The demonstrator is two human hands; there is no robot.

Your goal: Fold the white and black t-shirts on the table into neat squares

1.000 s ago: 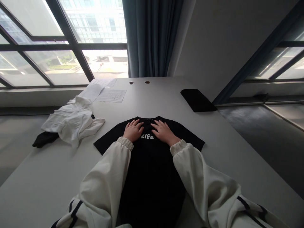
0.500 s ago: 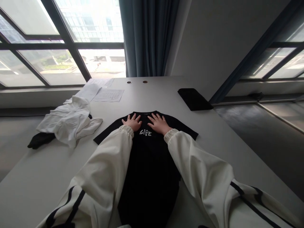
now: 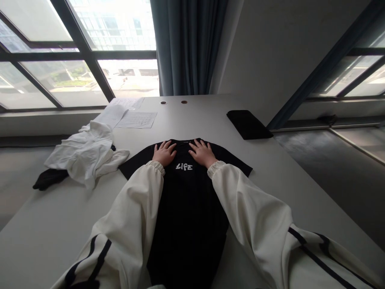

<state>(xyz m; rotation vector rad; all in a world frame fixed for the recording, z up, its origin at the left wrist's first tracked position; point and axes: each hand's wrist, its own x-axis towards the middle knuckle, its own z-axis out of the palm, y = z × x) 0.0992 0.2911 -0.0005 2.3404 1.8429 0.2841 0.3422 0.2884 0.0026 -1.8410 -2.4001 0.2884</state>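
A black T-shirt (image 3: 188, 208) lies spread on the white table, its collar at the far end and its short sleeves out to both sides. White lettering runs across its chest. My left hand (image 3: 164, 153) rests on the shirt near the left shoulder, fingers spread and pointing away from me. On the other side of the collar, my right hand (image 3: 203, 153) lies on the right shoulder area, its fingers likewise spread. Neither hand grips the cloth. My cream sleeves cover parts of the shirt's sides.
At the left edge of the table (image 3: 99, 208) is a heap of white clothing (image 3: 81, 154), with a black piece (image 3: 50, 178) under it. Printed papers (image 3: 136, 119) lie behind the heap. A folded black garment (image 3: 249, 124) sits at the back right. Beyond are a window and a blue curtain (image 3: 189, 48).
Both hands have shifted slightly toward the collar edge, the left one also a little to the left. The shirt stays spread out, and the view has tilted slightly.
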